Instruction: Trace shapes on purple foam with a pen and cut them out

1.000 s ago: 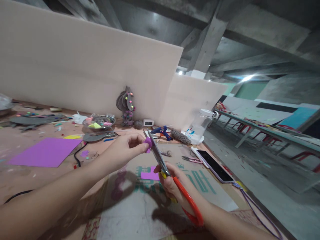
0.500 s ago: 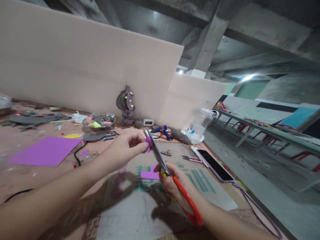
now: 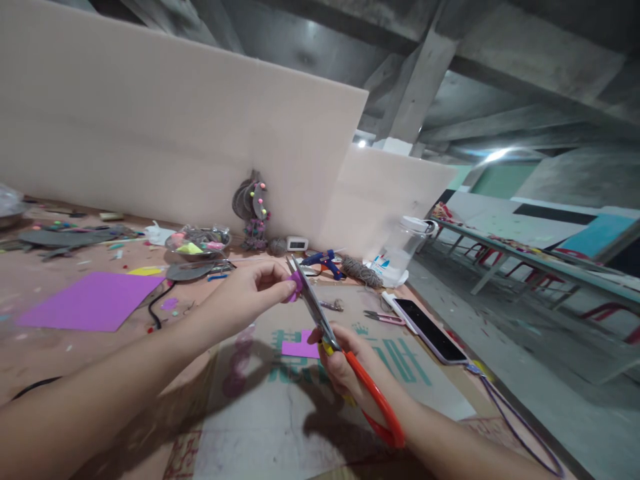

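Only the head camera here, looking down over a messy craft table. The left hand is up above the table, fingertips pinched together on a small purple foam piece. The right hand is wrapped around the orange handles of a pair of scissors, with the blades angled up and away so the foam piece sits right against them near the tips. Can't really tell how far apart the blades are.

Under the hands there's a flat piece of printed cardboard with a purple scrap lying on it. Further left is a big purple foam sheet. Off to the right is a phone, with a blue glue gun and a clear jar further back.
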`<state>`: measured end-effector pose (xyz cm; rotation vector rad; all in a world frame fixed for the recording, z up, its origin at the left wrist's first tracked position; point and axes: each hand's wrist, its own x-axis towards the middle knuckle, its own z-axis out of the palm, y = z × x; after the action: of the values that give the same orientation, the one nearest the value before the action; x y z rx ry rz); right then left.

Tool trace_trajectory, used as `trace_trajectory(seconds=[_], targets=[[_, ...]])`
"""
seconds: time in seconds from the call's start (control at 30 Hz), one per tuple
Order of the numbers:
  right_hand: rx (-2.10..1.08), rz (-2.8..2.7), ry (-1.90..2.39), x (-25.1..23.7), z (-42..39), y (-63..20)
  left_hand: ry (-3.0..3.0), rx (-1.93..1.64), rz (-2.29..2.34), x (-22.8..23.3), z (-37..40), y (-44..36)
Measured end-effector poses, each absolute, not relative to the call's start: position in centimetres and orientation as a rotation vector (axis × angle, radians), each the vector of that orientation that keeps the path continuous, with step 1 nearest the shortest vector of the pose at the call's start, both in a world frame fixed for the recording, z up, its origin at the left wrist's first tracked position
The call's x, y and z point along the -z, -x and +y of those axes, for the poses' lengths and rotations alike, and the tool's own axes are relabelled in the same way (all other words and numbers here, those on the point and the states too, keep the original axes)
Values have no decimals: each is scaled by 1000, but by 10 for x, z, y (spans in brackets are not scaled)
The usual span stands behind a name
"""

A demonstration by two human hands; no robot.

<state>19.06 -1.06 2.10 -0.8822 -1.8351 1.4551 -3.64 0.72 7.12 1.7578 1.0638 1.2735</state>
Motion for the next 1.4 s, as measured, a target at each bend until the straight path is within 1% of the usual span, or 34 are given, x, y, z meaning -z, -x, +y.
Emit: trace_trajectory(seconds=[0.3, 0.63, 1.4], targets=[[-1447, -1850, 849, -18, -2, -191, -1686, -1174, 1077, -64, 6, 34], [-1415, -1886, 843, -18, -1, -193, -1691, -1271, 1085, -73, 5, 34], [-1477, -1784, 922, -21, -6, -189, -1602, -1358, 1010, -68, 7, 35]])
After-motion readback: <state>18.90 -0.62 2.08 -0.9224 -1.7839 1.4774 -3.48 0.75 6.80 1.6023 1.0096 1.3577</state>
